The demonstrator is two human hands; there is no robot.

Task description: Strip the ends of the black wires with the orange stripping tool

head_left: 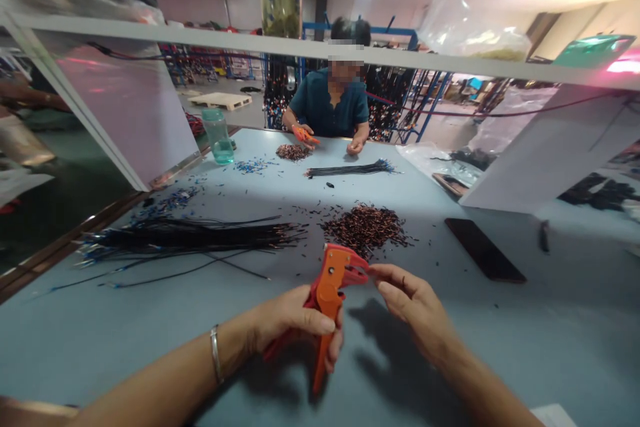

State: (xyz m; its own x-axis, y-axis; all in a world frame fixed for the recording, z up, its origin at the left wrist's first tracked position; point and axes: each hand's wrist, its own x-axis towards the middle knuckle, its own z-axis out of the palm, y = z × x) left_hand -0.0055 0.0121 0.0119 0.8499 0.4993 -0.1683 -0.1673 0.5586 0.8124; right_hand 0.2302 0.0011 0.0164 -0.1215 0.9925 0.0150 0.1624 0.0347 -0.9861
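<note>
My left hand [313, 320] is wrapped round the handles of an orange and red wire stripper [331, 283], its jaws pointing right. My right hand [413, 303] is at the jaw tips, with index finger and thumb drawn together; whatever sits between them is too small to make out. Beyond the stripper lies a heap of small dark and copper-coloured pieces [367, 228]. To the left of the heap, a bundle of black wires [200, 237] is spread on the blue-grey table [165, 353], with blue ends at its left side.
A dark phone [484, 250] lies to the right. Small blue pieces [177, 199] are scattered at the left, near a teal bottle [218, 137]. Across the table a person [330, 103] holds an orange tool [304, 135] by another wire bundle [350, 169]. A shelf [240, 42] spans above.
</note>
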